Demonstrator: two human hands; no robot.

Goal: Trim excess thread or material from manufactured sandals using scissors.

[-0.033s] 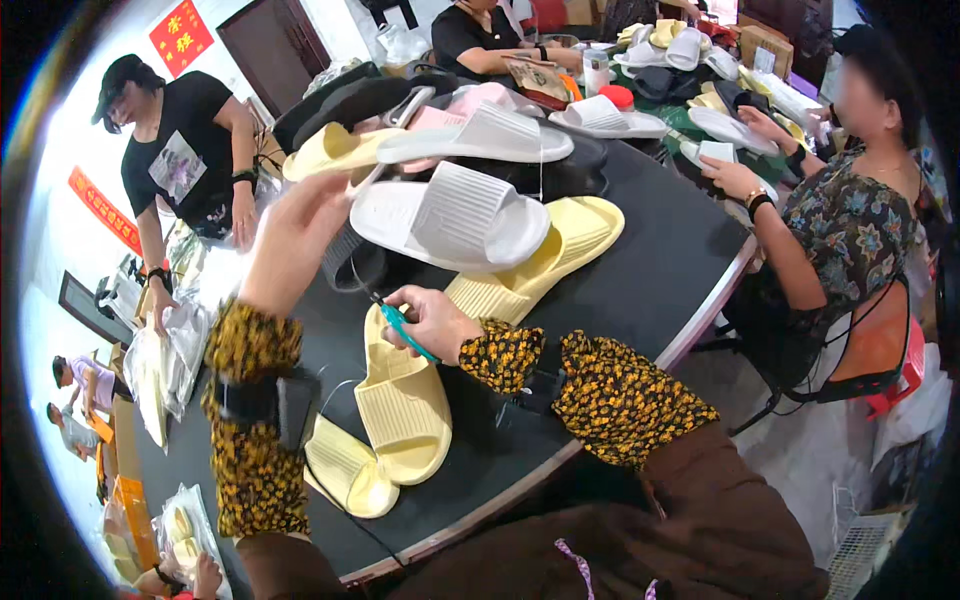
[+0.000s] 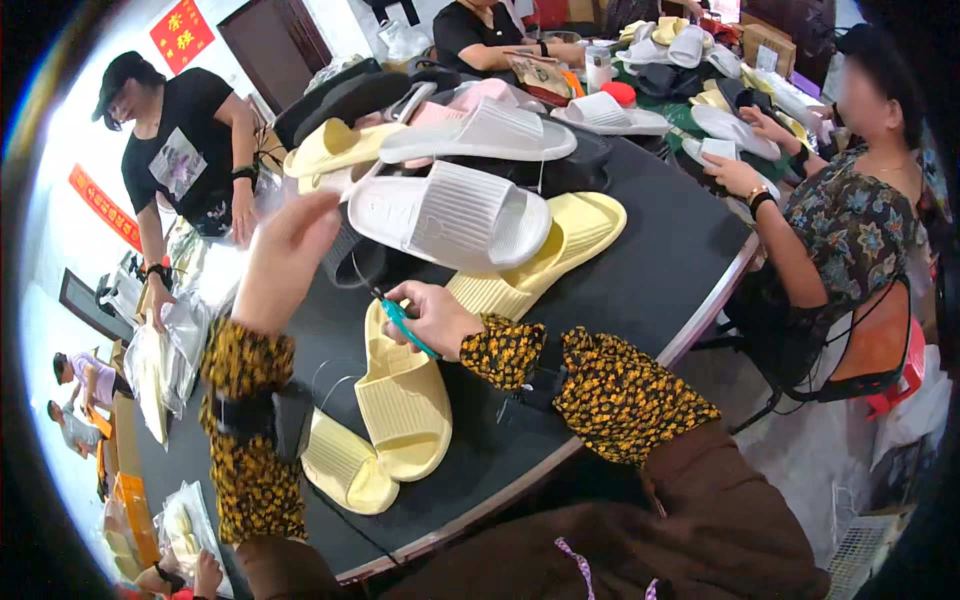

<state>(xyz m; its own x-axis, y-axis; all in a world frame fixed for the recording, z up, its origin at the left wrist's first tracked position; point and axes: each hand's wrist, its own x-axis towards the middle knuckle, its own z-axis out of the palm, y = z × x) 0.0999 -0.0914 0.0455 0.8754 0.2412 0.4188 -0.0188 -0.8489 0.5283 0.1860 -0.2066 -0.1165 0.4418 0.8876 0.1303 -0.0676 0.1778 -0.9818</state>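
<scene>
Your right hand (image 2: 435, 318) is closed around a teal-handled tool (image 2: 405, 327), just on your side of the front white slipper (image 2: 455, 212); your left hand (image 2: 285, 262) is beside that slipper's heel end, its fingers blurred, so you cannot tell whether they pinch anything; a yellow slipper (image 2: 592, 218) lies partly behind the white slipper's toe end.

Left hand (image 2: 288, 258) upright, slightly blurred, perhaps loosely bent; right hand (image 2: 434, 318) firmly curled.
</scene>
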